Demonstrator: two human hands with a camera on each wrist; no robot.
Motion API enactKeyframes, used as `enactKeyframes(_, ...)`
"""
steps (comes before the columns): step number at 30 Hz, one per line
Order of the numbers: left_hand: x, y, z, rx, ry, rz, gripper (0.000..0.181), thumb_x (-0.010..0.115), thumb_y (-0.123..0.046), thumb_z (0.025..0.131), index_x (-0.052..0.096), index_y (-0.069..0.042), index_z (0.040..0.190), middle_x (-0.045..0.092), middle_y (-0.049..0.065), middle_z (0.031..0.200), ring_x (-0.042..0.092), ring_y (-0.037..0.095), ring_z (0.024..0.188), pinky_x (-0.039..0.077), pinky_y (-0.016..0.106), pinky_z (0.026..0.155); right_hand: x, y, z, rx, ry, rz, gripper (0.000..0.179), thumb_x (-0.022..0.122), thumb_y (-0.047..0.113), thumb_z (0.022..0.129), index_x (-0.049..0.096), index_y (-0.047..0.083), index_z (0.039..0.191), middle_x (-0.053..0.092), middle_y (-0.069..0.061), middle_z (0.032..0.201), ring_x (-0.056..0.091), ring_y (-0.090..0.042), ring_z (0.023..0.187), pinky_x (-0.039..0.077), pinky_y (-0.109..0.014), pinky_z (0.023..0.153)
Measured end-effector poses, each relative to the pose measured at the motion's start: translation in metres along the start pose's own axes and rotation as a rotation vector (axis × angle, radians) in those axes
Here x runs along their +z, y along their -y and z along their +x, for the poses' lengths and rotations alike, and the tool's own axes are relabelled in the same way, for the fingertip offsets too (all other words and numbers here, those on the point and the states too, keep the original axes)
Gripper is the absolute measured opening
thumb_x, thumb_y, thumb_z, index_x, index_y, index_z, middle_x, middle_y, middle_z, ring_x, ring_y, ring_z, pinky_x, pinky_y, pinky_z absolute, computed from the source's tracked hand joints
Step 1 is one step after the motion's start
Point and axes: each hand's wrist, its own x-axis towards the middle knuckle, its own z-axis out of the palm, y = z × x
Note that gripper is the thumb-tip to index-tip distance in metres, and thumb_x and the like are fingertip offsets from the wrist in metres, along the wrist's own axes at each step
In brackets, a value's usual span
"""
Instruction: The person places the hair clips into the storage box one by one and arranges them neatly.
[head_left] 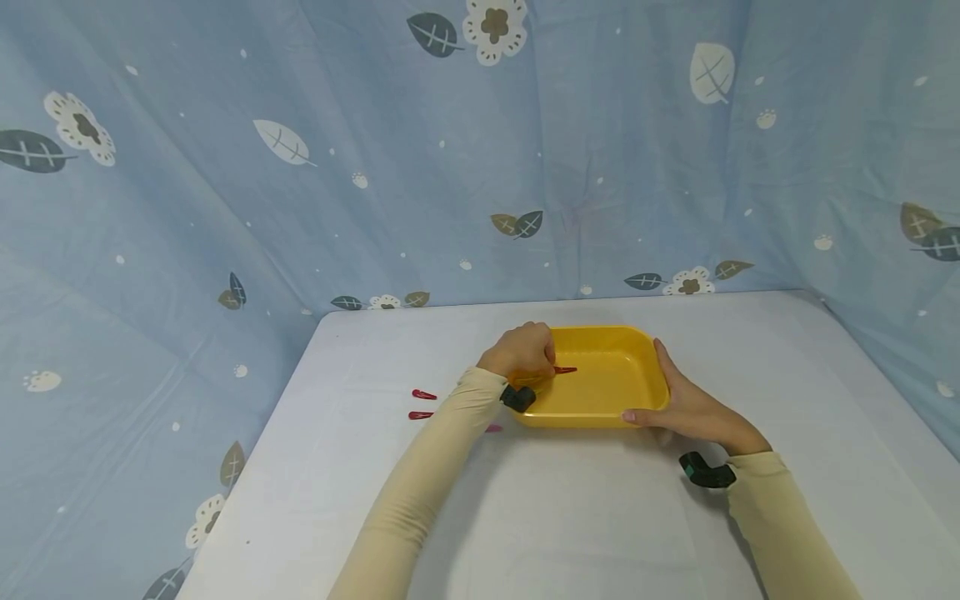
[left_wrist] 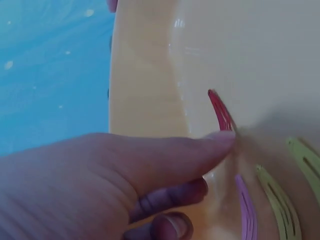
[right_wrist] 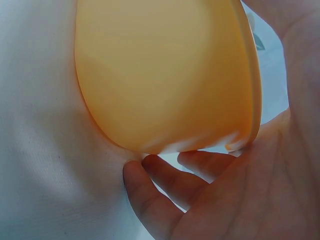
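Inside a shallow yellow tray (head_left: 573,422), my left hand (head_left: 520,350) pinches a red snap hair clip (head_left: 567,369). The left wrist view shows the thumb (left_wrist: 200,150) lying over one end of this clip (left_wrist: 218,107), its pointed end sticking out. Close by in the tray lie a pink clip (left_wrist: 247,210) and yellow-green clips (left_wrist: 281,202), which the left hand covers in the head view. My right hand (head_left: 693,408) grips the tray's right end, its thumb at the front rim and its fingers along the outer wall (right_wrist: 165,105).
Left of the tray, two red hair clips (head_left: 423,394) lie on the white-covered table (head_left: 585,508). A pink clip (head_left: 493,428) shows partly beside the left sleeve (head_left: 423,492). Behind the table hangs a blue patterned cloth (head_left: 585,150).
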Motion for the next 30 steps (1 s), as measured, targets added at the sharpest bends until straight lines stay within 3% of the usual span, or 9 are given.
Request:
enactKeyframes(7,-0.006,-0.002,-0.002,0.047,-0.033,0.006,0.013,0.079,-0.019,0.092,0.083,-0.012,0.102,0.078,0.0,0.105,0.064,0.015,0.089,0.056,0.029,0.078,0.0,-0.004,0.001,0.007,-0.006,-0.004,0.134,0.08,0.043,0.088,-0.031,0.019,0.159,0.015,-0.028,0.168,0.043,-0.039,0.135,0.031,-0.072,0.114)
enactKeyframes(12,-0.013,-0.007,-0.007,0.044,-0.071,0.02,0.016,0.081,-0.023,0.091,0.083,-0.014,0.104,0.077,-0.001,0.107,0.064,0.015,0.093,0.057,0.032,0.085,0.0,-0.005,0.001,0.006,-0.009,-0.002,0.133,0.08,0.043,0.088,-0.03,0.019,0.16,0.019,-0.027,0.167,0.044,-0.038,0.133,0.032,-0.072,0.114)
enactKeyframes(22,-0.034,-0.002,-0.029,0.074,-0.154,-0.106,0.016,0.079,-0.022,0.092,0.082,-0.012,0.104,0.079,0.002,0.105,0.068,0.015,0.091,0.058,0.031,0.085,0.0,-0.003,0.002,-0.007,-0.001,0.014,0.133,0.08,0.04,0.088,-0.029,0.019,0.16,0.031,-0.024,0.161,0.049,-0.034,0.128,0.035,-0.069,0.113)
enactKeyframes(25,-0.039,0.002,-0.036,0.082,-0.182,-0.133,0.016,0.079,-0.022,0.093,0.082,-0.012,0.104,0.078,0.003,0.105,0.068,0.015,0.09,0.057,0.03,0.083,0.0,-0.002,0.002,-0.009,0.0,0.019,0.133,0.08,0.04,0.088,-0.029,0.02,0.16,0.034,-0.023,0.159,0.05,-0.033,0.126,0.036,-0.069,0.113)
enactKeyframes(30,-0.047,0.009,-0.049,0.066,-0.229,-0.155,0.019,0.078,-0.026,0.093,0.082,-0.013,0.106,0.076,0.001,0.101,0.063,0.016,0.084,0.052,0.026,0.072,0.0,-0.002,0.002,0.004,-0.005,0.005,0.133,0.08,0.042,0.088,-0.03,0.019,0.16,0.027,-0.026,0.163,0.047,-0.036,0.13,0.033,-0.072,0.113)
